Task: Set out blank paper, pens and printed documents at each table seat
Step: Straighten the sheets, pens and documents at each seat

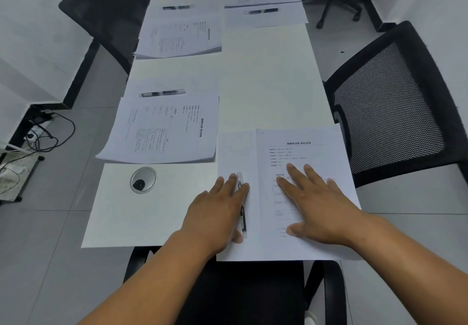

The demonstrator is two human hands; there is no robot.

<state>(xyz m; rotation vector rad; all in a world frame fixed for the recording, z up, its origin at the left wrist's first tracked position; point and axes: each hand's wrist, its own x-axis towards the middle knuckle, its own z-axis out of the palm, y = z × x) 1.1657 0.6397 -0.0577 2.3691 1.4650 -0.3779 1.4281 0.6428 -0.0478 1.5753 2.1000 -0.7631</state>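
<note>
Low in the frame I see my left hand (217,205) lying flat with straight fingers on a pen (242,213), hiding its middle; the pen rests on a blank sheet (236,152) at the near table (268,76) edge; my right hand (316,203) is spread flat, fingers apart, on a printed document (304,144) just right of the pen, covering much of its text; up the left side lie three more printed stacks, two with pens, the farthest cut off by the frame's top; their print is too small to read; a mesh chair (387,106) stands at right.
</note>
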